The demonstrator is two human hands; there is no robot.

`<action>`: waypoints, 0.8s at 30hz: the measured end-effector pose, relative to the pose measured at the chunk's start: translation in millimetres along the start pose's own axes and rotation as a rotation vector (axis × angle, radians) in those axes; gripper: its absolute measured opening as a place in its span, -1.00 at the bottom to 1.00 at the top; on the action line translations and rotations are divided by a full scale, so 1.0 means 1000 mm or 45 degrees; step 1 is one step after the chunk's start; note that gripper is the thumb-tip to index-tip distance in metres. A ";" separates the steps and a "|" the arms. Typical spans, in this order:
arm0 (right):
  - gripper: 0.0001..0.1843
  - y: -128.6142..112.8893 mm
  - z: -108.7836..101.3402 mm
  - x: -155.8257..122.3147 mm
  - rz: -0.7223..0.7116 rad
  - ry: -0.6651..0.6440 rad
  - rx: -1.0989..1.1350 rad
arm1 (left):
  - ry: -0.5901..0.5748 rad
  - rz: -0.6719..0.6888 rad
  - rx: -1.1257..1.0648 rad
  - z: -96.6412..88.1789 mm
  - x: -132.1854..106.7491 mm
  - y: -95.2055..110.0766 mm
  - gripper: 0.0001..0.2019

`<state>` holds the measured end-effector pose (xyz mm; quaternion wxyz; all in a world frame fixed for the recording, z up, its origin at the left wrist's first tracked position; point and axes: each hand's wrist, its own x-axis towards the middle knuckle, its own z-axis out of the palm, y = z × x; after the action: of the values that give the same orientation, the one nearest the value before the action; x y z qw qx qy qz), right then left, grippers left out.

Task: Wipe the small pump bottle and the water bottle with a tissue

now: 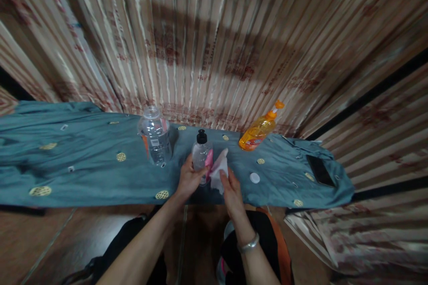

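With the left hand (190, 179), seemingly for steadiness, holds upright a clear, black-capped plastic bottle (199, 153) over teal patterned cloth (96, 156) (contact hidden), and with the right hand (233, 190) pinches a crumpled white tissue (218, 178) beside it.

Left of the grip and slightly beyond it: clear jar (155, 136), mouth open, upright; to the right and beyond: pump bottle (256, 134), orange liquid inside. Near the grip on the right, a white cap (254, 178) lies flat; farther right, a dark phone (320, 170). All rest on teal cloth (96, 173), wrinkled, yellow-printed, extending both sides of the grip; pleated curtain (200, 31) behind, tiled floor (63, 245) below.
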<state>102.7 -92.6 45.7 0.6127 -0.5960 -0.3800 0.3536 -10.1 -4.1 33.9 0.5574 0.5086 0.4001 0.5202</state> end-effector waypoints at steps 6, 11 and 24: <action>-0.37 -0.005 0.025 0.019 -0.124 -0.109 -0.125 | -0.054 0.111 0.045 0.001 -0.004 -0.009 -0.48; -0.30 0.002 0.013 0.029 -0.004 -0.078 -0.081 | -0.267 0.057 -0.050 -0.003 -0.007 -0.011 -0.36; -0.55 -0.073 0.002 0.035 -0.457 -0.190 -0.302 | -0.206 0.129 0.325 0.005 -0.004 -0.010 -0.17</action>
<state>115.3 -63.3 120.4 0.5616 -0.5587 -0.5632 0.2349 -3.9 -7.8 24.4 0.4917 0.6351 0.3906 0.4499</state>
